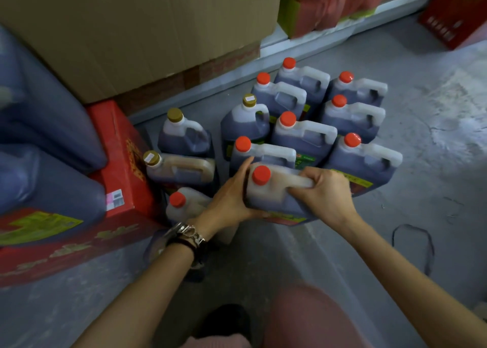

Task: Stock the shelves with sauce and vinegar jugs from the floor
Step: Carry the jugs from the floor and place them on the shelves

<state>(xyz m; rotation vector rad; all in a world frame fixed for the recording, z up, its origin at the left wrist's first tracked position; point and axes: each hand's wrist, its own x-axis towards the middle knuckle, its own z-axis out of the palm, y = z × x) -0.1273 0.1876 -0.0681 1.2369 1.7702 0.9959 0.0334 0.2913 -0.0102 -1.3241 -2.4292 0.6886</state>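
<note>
Jug (272, 200) under inspection: red cap (261, 175), dark contents, pale handle (297, 181) on top. We find it held in both hands at the near edge of the jugs standing on the floor (434, 105), tilted so that the cap faces us. We cannot tell whether its base touches the floor.

Right hand (325, 193): arm reaches in from the lower right, wrist bent down. Its fingers (305, 181) are curled through the handle and clamped on it, knuckles up.

Left hand (232, 198): arm comes in from the lower left, palm flat against the jug's left side. The thumb points up past the shoulder of the jug; the fingers wrap under the body and are mostly hidden. A metal wristband (187, 233) sits on this wrist.

Floor stock: we count eight red-capped jugs (303, 136) upright behind and to the right of the held one, packed close. To the left stand three gold-capped jugs (184, 136), and one more red-capped jug (181, 205) lies just beside the left wrist.

Surroundings: a red carton (123, 163) on the left, a cardboard box (131, 31) above it.
</note>
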